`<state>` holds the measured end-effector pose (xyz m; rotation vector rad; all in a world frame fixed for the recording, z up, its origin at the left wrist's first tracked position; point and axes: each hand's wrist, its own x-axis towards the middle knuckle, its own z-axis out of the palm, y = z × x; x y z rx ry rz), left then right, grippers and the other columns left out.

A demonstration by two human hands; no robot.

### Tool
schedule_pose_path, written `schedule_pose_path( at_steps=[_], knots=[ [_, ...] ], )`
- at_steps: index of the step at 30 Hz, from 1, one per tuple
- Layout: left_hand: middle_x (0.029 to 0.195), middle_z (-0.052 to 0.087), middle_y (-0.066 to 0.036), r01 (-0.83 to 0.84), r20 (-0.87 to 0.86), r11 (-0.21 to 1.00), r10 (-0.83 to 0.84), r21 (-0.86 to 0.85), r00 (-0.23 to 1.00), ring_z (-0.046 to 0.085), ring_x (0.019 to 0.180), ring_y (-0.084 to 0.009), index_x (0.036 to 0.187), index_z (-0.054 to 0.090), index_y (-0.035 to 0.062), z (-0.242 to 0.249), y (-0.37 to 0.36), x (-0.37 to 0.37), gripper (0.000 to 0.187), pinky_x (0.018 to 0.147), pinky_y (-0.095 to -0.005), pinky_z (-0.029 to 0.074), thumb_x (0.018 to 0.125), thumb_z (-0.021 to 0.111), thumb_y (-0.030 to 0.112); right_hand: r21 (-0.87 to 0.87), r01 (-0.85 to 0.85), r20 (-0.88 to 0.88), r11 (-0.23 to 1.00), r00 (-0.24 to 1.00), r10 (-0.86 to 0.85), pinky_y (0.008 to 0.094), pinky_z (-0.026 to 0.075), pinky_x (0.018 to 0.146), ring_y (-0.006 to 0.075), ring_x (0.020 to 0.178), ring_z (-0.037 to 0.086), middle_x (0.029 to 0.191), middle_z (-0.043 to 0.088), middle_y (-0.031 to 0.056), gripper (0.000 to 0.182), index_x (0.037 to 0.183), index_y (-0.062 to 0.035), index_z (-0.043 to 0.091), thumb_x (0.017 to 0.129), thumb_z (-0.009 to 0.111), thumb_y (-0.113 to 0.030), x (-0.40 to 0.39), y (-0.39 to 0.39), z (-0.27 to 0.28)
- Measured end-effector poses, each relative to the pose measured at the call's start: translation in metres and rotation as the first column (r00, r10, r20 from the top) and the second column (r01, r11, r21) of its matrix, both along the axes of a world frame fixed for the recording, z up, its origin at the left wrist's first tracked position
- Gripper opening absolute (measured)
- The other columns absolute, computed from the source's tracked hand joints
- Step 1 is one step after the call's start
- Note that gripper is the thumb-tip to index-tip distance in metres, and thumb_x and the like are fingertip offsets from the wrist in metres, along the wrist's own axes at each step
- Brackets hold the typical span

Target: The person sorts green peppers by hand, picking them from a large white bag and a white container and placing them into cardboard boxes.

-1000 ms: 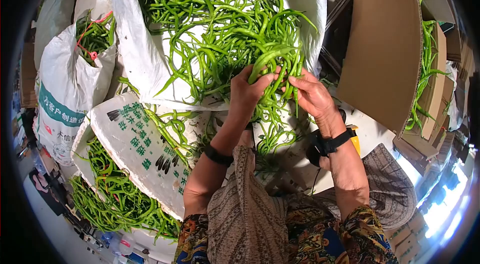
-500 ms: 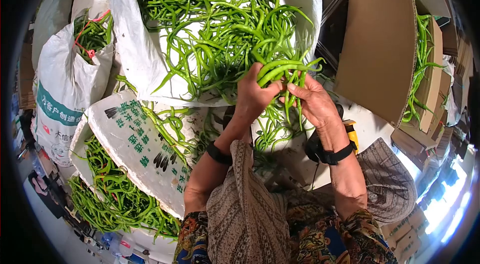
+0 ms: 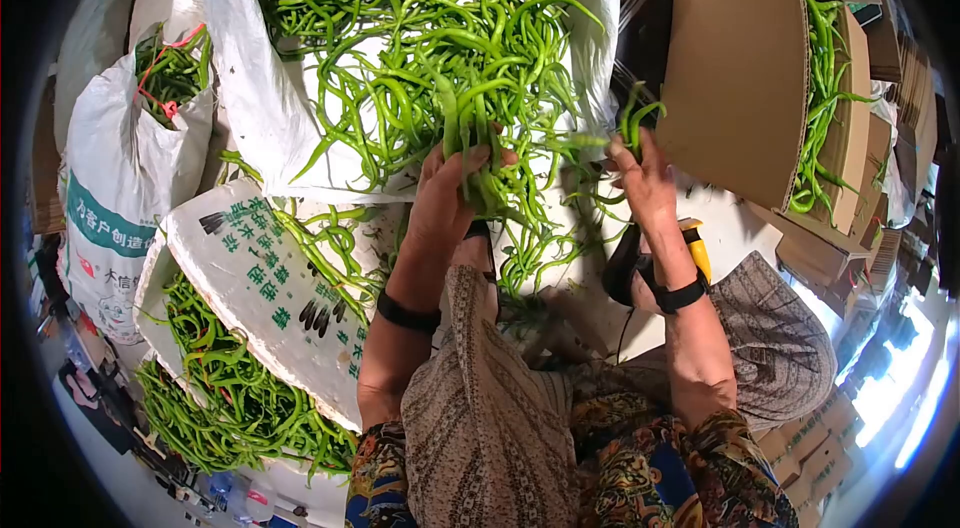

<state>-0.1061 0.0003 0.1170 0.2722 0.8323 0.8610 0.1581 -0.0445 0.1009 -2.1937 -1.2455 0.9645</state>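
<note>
Long green chili peppers [image 3: 440,28] lie in a loose heap on the white sack sheet [image 3: 265,88] in front of me. My left hand [image 3: 448,183] is closed around a bunch of green chili peppers [image 3: 465,118] at the near edge of that heap. Off to the right, my right hand [image 3: 645,178] pinches a few curved green chili peppers [image 3: 636,118], slightly blurred. More loose peppers [image 3: 540,253] lie on the floor between my feet, below the hands.
At right stands a cardboard box [image 3: 735,68] with green peppers along its far side. A white printed sack [image 3: 115,198] of peppers stands at left. Nearer, a foam lid [image 3: 265,278] leans over another pepper pile [image 3: 240,388].
My hands have parted. The left moved left and down with its bunch, while the right swung to the right, carrying a few peppers. The view has shifted slightly.
</note>
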Motion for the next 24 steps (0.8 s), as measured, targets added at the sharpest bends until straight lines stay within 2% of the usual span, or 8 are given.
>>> schedule_pose_path(
  at_steps=[3,4,7,11,12,15,20,24],
  knots=[
    [0.104,0.063,-0.011,0.028,0.109,0.999,-0.032,0.041,0.994,0.063,0.089,-0.0177,0.128,0.049,0.0001,-0.009,-0.004,-0.001,0.045,0.086,-0.0304,0.048,0.086,0.06,0.012,0.107,-0.199,0.442,0.974,0.887,0.133,0.0382,0.048,0.081,0.03,0.092,0.062,0.104,0.065,0.0191,0.034,0.115,0.002,0.053,0.088,0.061,-0.017,0.018,-0.007,-0.011],
    [0.103,0.063,-0.011,0.03,0.148,0.997,-0.039,0.065,0.988,0.063,0.088,-0.0175,0.128,0.049,0.0005,-0.014,-0.005,0.0,0.047,0.086,-0.0303,0.048,0.084,0.061,0.012,-0.335,0.103,-0.21,0.936,0.961,-0.181,0.0326,0.048,0.077,0.0193,0.09,0.06,0.113,0.061,0.0186,0.039,0.125,0.0033,0.049,0.09,0.059,-0.013,0.003,0.015,0.035],
    [0.104,0.063,-0.01,0.139,0.063,0.99,-0.141,0.039,0.988,0.062,0.087,-0.0165,0.131,0.048,0.0012,-0.007,-0.007,0.005,0.054,0.086,-0.0303,0.047,0.08,0.066,0.012,-0.28,0.09,-0.805,0.956,0.52,-0.285,0.0299,0.048,0.076,0.0145,0.087,0.056,0.116,0.059,0.016,0.042,0.131,0.0037,0.044,0.091,0.055,-0.007,0.009,0.009,0.041],
    [0.104,0.063,-0.008,0.291,-0.158,0.951,-0.273,0.106,0.949,0.06,0.088,-0.0144,0.133,0.047,0.0013,0.013,-0.011,0.018,0.062,0.086,-0.0289,0.046,0.076,0.069,0.012,-0.248,0.108,-0.714,0.963,0.651,-0.257,0.0281,0.048,0.071,0.0143,0.076,0.056,0.103,0.064,0.0142,0.041,0.13,0.003,0.045,0.091,0.054,-0.005,-0.002,0.006,0.058],
    [0.104,0.064,-0.007,0.369,-0.164,0.918,-0.346,0.142,0.924,0.059,0.092,-0.0135,0.132,0.048,0.0004,0.011,-0.01,0.017,0.061,0.086,-0.028,0.046,0.075,0.069,0.012,-0.195,0.094,-0.496,0.976,0.849,-0.181,0.0264,0.046,0.067,0.0118,0.07,0.055,0.094,0.066,0.0116,0.039,0.127,0.0024,0.049,0.091,0.059,-0.01,-0.009,0.004,0.072],
    [0.104,0.065,-0.007,0.395,-0.199,0.909,-0.366,0.133,0.909,0.058,0.094,-0.0127,0.132,0.048,0.0005,0.019,-0.011,0.027,0.061,0.087,-0.0285,0.045,0.075,0.068,0.011,-0.074,0.115,-0.315,0.991,0.94,-0.133,0.0251,0.044,0.062,0.01,0.065,0.054,0.087,0.066,0.0078,0.037,0.122,0.0005,0.054,0.09,0.062,-0.016,-0.005,-0.006,0.075],
    [0.115,0.059,-0.006,0.371,-0.131,0.896,-0.348,0.245,0.928,0.055,0.105,-0.0124,0.133,0.043,0.0012,0.002,-0.018,0.047,0.055,0.091,-0.0269,0.043,0.081,0.058,0.005,-0.252,0.113,-0.76,0.961,0.592,-0.269,0.023,0.042,0.071,0.0078,0.08,0.053,0.096,0.063,0.0004,0.034,0.115,-0.0034,0.06,0.084,0.072,-0.014,-0.029,-0.017,0.074],
    [0.116,0.058,-0.006,0.371,-0.174,0.883,-0.333,0.286,0.927,0.054,0.103,-0.0131,0.134,0.041,0.0003,0.0,-0.026,0.055,0.055,0.09,-0.0279,0.044,0.083,0.058,0.005,-0.207,0.152,-0.745,0.967,0.616,-0.256,0.0216,0.04,0.064,0.0064,0.071,0.05,0.084,0.06,-0.0033,0.024,0.104,-0.0046,0.062,0.083,0.072,-0.01,-0.044,-0.012,0.062]
  ],
)
